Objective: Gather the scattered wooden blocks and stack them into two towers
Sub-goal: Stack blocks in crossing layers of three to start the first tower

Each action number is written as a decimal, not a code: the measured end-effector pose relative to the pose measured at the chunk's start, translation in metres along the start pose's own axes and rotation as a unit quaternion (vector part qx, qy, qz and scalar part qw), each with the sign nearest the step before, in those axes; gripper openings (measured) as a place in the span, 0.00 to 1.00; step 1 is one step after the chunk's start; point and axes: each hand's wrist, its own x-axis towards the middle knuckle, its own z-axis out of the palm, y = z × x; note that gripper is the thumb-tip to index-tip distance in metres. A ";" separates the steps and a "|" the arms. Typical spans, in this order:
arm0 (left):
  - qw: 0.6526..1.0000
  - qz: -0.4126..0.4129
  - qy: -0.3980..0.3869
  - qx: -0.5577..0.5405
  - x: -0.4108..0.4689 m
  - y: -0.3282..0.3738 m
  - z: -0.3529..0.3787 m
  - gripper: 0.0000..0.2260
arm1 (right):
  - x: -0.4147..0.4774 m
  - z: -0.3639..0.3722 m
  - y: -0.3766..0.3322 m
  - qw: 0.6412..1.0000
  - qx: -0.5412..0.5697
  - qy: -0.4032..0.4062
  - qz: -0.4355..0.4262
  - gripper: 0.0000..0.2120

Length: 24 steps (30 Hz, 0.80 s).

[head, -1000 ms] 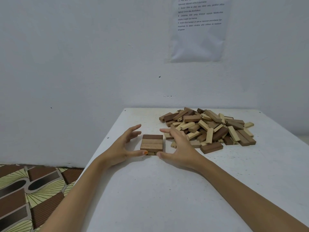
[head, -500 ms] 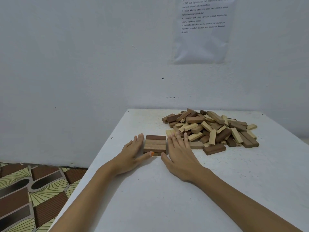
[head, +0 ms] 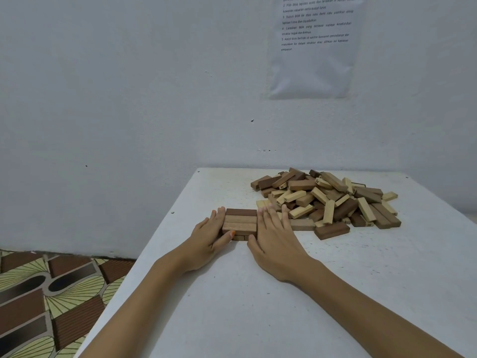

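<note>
While three brown blocks lie side by side as its top layer, a low stack (head: 240,223) sits toward the left side of a white worktop (head: 258,306), with the ends of a second layer just visible beneath at the front. The stack stands between a person's two hands, touched on both flanks. The left hand (head: 206,236) lies flat against the stack's left side, fingers straight and together, gripping nothing; its thumb, the nail painted orange, rests at the front left corner of the top layer. The right hand (head: 276,239) mirrors it on the right side, palm down, fingers straight and slightly spread, the thumb reaching to the stack's front right corner; it too holds nothing.

Just beyond the right hand's fingertips begins a heap of loose blocks (head: 327,200), pale and dark wood jumbled at every angle, spreading toward the worktop's far right. A single dark block (head: 331,230) lies flat at the heap's near edge.

Both forearms stretch in from the bottom of the view. Behind the worktop rises a plain pale wall (head: 129,99) bearing a printed sheet (head: 315,47) of numbered lines. A patterned floor covering (head: 46,293) in brown and yellow-green shows at lower left.
</note>
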 end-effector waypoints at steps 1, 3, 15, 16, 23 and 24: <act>1.000 0.000 0.001 -0.003 0.000 0.001 0.000 0.27 | 0.000 0.000 0.000 1.000 -0.002 0.002 -0.001 0.47; 1.000 0.001 0.001 -0.005 0.000 0.002 -0.001 0.27 | 0.000 0.001 0.000 1.000 -0.004 0.002 -0.001 0.47; 0.977 0.053 0.183 -0.095 0.007 0.011 -0.012 0.25 | -0.017 -0.041 0.029 0.982 0.180 0.048 -0.015 0.27; 0.973 0.072 0.202 -0.080 0.010 0.016 -0.012 0.22 | -0.020 -0.045 0.035 0.977 0.202 0.068 -0.019 0.26; 0.965 0.158 0.189 -0.093 0.038 0.072 0.004 0.16 | -0.038 -0.054 0.103 0.958 0.244 0.148 0.024 0.13; 0.965 0.165 0.184 -0.088 0.043 0.078 0.009 0.15 | -0.040 -0.054 0.113 0.954 0.251 0.163 0.036 0.13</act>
